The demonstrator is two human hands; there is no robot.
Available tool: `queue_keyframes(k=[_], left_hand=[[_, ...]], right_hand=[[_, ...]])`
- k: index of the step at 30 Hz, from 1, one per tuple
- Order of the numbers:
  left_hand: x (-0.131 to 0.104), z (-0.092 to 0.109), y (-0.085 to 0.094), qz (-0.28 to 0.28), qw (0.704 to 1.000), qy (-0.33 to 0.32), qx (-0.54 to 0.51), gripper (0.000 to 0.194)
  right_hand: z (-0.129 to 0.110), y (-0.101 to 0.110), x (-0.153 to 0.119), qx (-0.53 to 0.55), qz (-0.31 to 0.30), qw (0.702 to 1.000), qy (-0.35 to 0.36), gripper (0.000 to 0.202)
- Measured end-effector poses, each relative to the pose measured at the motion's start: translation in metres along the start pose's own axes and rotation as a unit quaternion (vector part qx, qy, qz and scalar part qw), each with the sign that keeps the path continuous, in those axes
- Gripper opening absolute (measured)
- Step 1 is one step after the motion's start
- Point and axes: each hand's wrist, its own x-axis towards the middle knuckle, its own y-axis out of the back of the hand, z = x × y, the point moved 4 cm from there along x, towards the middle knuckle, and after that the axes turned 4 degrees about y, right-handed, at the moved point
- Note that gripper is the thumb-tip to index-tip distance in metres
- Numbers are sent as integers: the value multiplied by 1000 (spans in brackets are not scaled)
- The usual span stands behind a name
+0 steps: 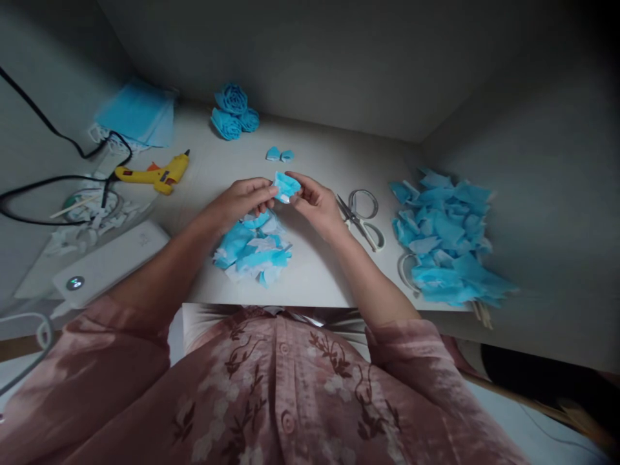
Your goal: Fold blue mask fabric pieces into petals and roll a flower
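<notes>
Both the left hand (249, 199) and right hand (320, 203) pinch a blue fabric piece (287, 187); uneven pulling between them might tear it.

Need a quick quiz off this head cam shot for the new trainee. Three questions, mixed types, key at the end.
1. Multiple choice: what do the left hand and right hand hold between them?
a) scissors
b) small blue piece
c) face mask stack

2. True or false: the yellow glue gun lies on the person's left, its nozzle pointing away from the person.

3. Count: how many blue rolled flowers are clustered near the back wall?

Key: 1 b; 2 true; 3 three
</notes>
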Motion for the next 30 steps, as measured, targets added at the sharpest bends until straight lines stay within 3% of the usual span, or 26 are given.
queue_keyframes(k=[7, 11, 13, 19, 30], left_hand=[[4, -10, 1, 38, 999, 17, -1, 19], [5, -13, 1, 97, 995, 4, -28, 18], [5, -12, 1, 119, 992, -13, -34, 18], [3, -8, -1, 111, 993, -21, -25, 20], [1, -11, -1, 101, 995, -14, -2, 29]], right_hand=[[-6, -4, -2, -60, -2, 998, 20, 48], [-26, 3, -6, -132, 107, 983, 71, 30], [-38, 1, -10, -191, 130, 967, 105, 19], [-41, -10, -13, -290, 72, 947, 120, 14], [-37, -10, -10, -265, 56, 959, 83, 11]])
